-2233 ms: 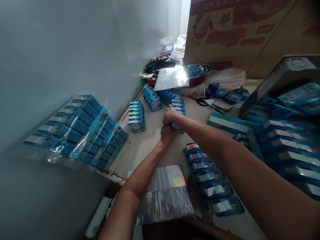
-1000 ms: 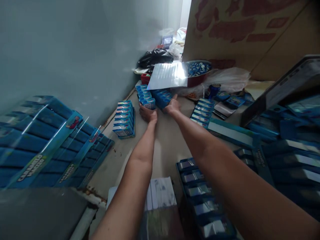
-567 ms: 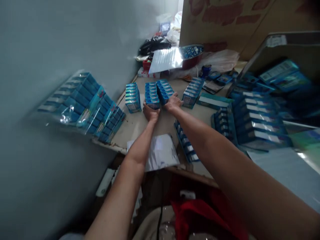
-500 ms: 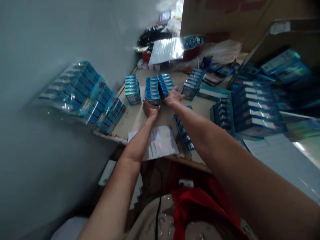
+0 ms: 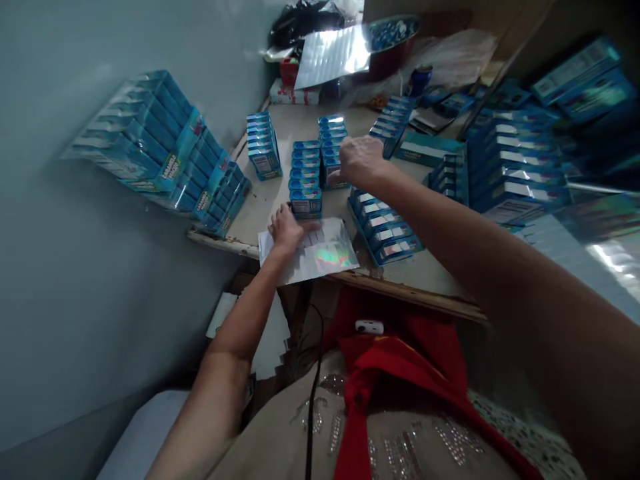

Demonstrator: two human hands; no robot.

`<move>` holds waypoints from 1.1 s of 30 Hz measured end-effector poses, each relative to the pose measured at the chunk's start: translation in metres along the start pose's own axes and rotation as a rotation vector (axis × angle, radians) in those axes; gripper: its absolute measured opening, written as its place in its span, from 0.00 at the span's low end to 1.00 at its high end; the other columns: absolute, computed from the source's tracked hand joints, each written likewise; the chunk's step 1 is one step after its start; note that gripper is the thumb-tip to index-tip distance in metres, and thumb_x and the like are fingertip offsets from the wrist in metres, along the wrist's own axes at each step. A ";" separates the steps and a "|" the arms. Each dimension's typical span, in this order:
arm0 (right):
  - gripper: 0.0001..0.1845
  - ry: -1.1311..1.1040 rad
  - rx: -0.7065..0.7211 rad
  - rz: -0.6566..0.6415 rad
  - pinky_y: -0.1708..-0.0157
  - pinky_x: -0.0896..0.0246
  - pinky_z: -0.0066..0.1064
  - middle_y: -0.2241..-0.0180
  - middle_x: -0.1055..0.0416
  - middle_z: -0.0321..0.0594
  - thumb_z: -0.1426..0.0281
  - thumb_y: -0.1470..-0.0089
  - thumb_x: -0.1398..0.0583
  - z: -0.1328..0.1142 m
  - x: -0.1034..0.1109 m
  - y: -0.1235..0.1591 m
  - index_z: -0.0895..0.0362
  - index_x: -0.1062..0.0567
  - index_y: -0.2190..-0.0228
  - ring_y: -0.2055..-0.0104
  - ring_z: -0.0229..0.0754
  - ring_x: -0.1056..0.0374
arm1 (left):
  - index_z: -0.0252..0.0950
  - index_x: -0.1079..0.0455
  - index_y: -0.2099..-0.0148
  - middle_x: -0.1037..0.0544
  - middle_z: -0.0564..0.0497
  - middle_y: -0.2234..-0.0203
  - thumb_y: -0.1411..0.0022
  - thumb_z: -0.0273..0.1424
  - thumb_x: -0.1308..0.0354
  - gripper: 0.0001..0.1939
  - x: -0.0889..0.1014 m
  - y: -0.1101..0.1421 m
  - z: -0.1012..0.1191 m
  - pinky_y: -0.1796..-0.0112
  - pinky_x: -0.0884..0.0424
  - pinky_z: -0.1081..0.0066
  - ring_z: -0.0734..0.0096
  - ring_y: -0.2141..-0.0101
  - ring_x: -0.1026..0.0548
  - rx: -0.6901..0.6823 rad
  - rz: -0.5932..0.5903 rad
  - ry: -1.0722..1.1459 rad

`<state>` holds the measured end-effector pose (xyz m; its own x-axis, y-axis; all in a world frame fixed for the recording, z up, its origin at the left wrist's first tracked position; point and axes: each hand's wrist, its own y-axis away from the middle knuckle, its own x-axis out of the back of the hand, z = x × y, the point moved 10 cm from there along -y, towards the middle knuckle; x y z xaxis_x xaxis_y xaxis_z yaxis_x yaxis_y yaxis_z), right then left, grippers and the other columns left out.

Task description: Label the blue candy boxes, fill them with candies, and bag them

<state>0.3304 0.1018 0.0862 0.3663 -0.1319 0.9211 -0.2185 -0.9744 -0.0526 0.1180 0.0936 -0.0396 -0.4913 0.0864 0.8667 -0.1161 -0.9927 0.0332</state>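
My left hand (image 5: 286, 230) rests at the table's front, over a shiny silvery sheet (image 5: 333, 257), thumb stretched out to the right and fingers apart. Its fingertips are beside the near end of a row of small blue boxes (image 5: 305, 197). My right hand (image 5: 363, 162) is at the right side of a second row of blue boxes (image 5: 333, 137), thumb pointing left across its near end. The other right fingers are turned away and hidden. Close below the right forearm lies a blue tray of boxes with white tops (image 5: 390, 233).
Wrapped packs of blue boxes (image 5: 165, 140) lean on the wall at left. Another box row (image 5: 263, 147) stands nearby. At right are stacked packs (image 5: 520, 167) and a carton of boxes. A tub (image 5: 395, 37), plastic bags and a reflective sheet (image 5: 333, 57) lie behind.
My left hand has come off the front of its box row, toward me onto the silvery sheet. My right hand has shifted right and looks more curled. The front tray shows more fully.
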 end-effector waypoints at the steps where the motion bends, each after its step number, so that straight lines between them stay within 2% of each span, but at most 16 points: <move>1: 0.27 0.137 0.041 -0.061 0.41 0.30 0.60 0.50 0.21 0.61 0.53 0.35 0.29 -0.006 -0.001 0.023 0.65 0.19 0.51 0.41 0.68 0.25 | 0.39 0.38 0.27 0.28 0.34 0.31 0.50 0.41 0.16 0.54 0.000 0.005 -0.005 0.32 0.37 0.48 0.36 0.29 0.34 -0.052 -0.042 -0.041; 2: 0.26 0.223 0.116 -0.131 0.44 0.28 0.56 0.49 0.20 0.61 0.53 0.31 0.33 -0.014 -0.007 0.050 0.64 0.19 0.49 0.43 0.65 0.23 | 0.40 0.38 0.27 0.28 0.34 0.31 0.50 0.42 0.16 0.55 0.001 0.011 -0.010 0.32 0.38 0.46 0.35 0.29 0.34 -0.103 -0.074 -0.075; 4: 0.19 0.224 0.186 -0.210 0.47 0.25 0.47 0.49 0.19 0.56 0.58 0.30 0.33 -0.023 -0.028 0.107 0.60 0.18 0.49 0.46 0.59 0.22 | 0.41 0.36 0.27 0.25 0.36 0.33 0.49 0.42 0.17 0.53 0.002 0.020 -0.022 0.33 0.37 0.46 0.35 0.32 0.31 -0.164 -0.113 -0.117; 6: 0.19 0.213 0.247 -0.287 0.43 0.26 0.44 0.43 0.20 0.54 0.58 0.32 0.32 -0.027 -0.065 0.156 0.58 0.17 0.48 0.39 0.60 0.26 | 0.40 0.29 0.32 0.21 0.39 0.40 0.46 0.42 0.19 0.43 0.000 0.023 -0.032 0.36 0.33 0.50 0.40 0.38 0.26 -0.192 -0.159 -0.128; 7: 0.23 0.205 0.262 -0.310 0.40 0.28 0.46 0.37 0.24 0.56 0.57 0.31 0.33 -0.026 -0.085 0.175 0.57 0.19 0.42 0.33 0.62 0.30 | 0.40 0.25 0.37 0.19 0.41 0.44 0.44 0.42 0.20 0.36 -0.002 0.023 -0.034 0.38 0.31 0.52 0.43 0.41 0.23 -0.211 -0.186 -0.130; 10: 0.33 0.176 0.250 -0.342 0.32 0.35 0.55 0.24 0.40 0.58 0.56 0.28 0.38 -0.015 -0.141 0.207 0.57 0.29 0.29 0.22 0.68 0.45 | 0.40 0.20 0.50 0.18 0.44 0.51 0.40 0.39 0.23 0.19 -0.007 0.022 -0.028 0.42 0.27 0.57 0.49 0.46 0.21 -0.286 -0.242 -0.149; 13: 0.34 0.146 0.210 -0.275 0.30 0.40 0.61 0.22 0.44 0.57 0.58 0.26 0.40 -0.004 -0.165 0.214 0.55 0.32 0.26 0.21 0.70 0.49 | 0.38 0.20 0.52 0.18 0.42 0.51 0.38 0.38 0.25 0.15 -0.008 0.023 -0.016 0.44 0.26 0.58 0.49 0.47 0.21 -0.298 -0.220 -0.199; 18: 0.33 0.136 0.268 -0.152 0.34 0.38 0.61 0.25 0.37 0.58 0.56 0.29 0.37 -0.001 -0.160 0.213 0.54 0.28 0.29 0.25 0.70 0.42 | 0.38 0.17 0.50 0.16 0.40 0.51 0.32 0.36 0.30 0.11 -0.008 0.029 0.004 0.40 0.28 0.58 0.50 0.45 0.21 -0.283 -0.115 -0.156; 20: 0.29 0.125 0.308 -0.152 0.37 0.35 0.56 0.30 0.31 0.59 0.56 0.29 0.37 -0.001 -0.156 0.205 0.55 0.24 0.34 0.30 0.67 0.36 | 0.38 0.15 0.51 0.15 0.41 0.52 0.29 0.33 0.34 0.09 -0.008 0.028 0.007 0.41 0.27 0.60 0.52 0.47 0.20 -0.279 -0.114 -0.096; 23: 0.25 0.061 0.344 -0.099 0.39 0.32 0.48 0.37 0.25 0.59 0.63 0.26 0.41 -0.004 -0.144 0.185 0.60 0.24 0.35 0.40 0.60 0.30 | 0.39 0.13 0.55 0.15 0.43 0.55 0.28 0.30 0.38 0.11 -0.006 0.022 0.004 0.45 0.25 0.63 0.56 0.51 0.18 -0.250 -0.153 -0.021; 26: 0.28 0.025 0.344 0.048 0.33 0.38 0.49 0.31 0.31 0.61 0.72 0.26 0.46 -0.009 -0.124 0.162 0.64 0.30 0.30 0.36 0.59 0.34 | 0.39 0.13 0.57 0.14 0.45 0.57 0.30 0.29 0.38 0.11 0.004 0.019 0.005 0.48 0.24 0.65 0.58 0.54 0.17 -0.246 -0.184 0.022; 28: 0.31 0.038 0.339 0.098 0.32 0.41 0.50 0.28 0.35 0.60 0.76 0.27 0.50 -0.015 -0.116 0.151 0.65 0.32 0.28 0.32 0.60 0.37 | 0.40 0.14 0.58 0.14 0.45 0.58 0.30 0.29 0.38 0.10 0.011 0.021 0.012 0.49 0.24 0.65 0.59 0.54 0.17 -0.281 -0.202 0.056; 33: 0.31 0.070 0.353 0.057 0.35 0.38 0.49 0.28 0.33 0.58 0.76 0.27 0.52 -0.024 -0.120 0.143 0.65 0.30 0.29 0.31 0.61 0.38 | 0.40 0.15 0.60 0.13 0.47 0.58 0.30 0.28 0.37 0.08 0.022 0.027 0.019 0.47 0.25 0.66 0.60 0.54 0.17 -0.292 -0.180 0.145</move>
<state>0.2332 -0.0168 -0.0222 0.2969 -0.1871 0.9364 0.0933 -0.9702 -0.2234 0.1207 0.0673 -0.0104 -0.5555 0.2896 0.7794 -0.4431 -0.8963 0.0173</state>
